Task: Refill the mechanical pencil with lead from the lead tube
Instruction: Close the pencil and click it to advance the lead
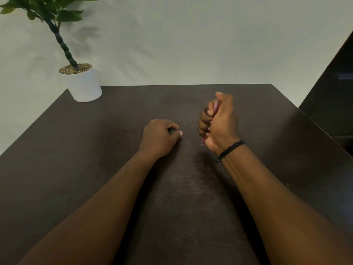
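The right hand (219, 123) is curled into a fist around the mechanical pencil (215, 108), all fingers wrapped over the barrel. The pencil stands nearly upright, raised off the worktop (95, 150), with its pink barrel showing between the fingers and its narrow metal tip (202, 144) poking out below the heel of the hand, pointing down and a little to the left. A dark cord bracelet (229, 150) circles that wrist.

The left hand (160, 136) rests on the worktop just left of the right one, the two apart. Its thumb and forefinger are drawn together as if pinching something small against the dark surface, but whether they hold the lead tube, a lead or nothing, I cannot tell; the tube itself is not plainly visible anywhere.

The pencil looks light, stiff and slim, with a smooth plastic barrel that could turn or slip in a loose grip. A full fist holds it securely but hides the cap end, so I judge a lighter hold at mid-barrel, with thumb and two fingers, would leave the top free for loading. The tip is thin and best kept from knocking the worktop. Leads are brittle and snap under any sideways bend, so they want a gentle pinch close to the end being fed.

At the far left corner stands a potted plant (84, 85) in a white pot, well away from both hands.
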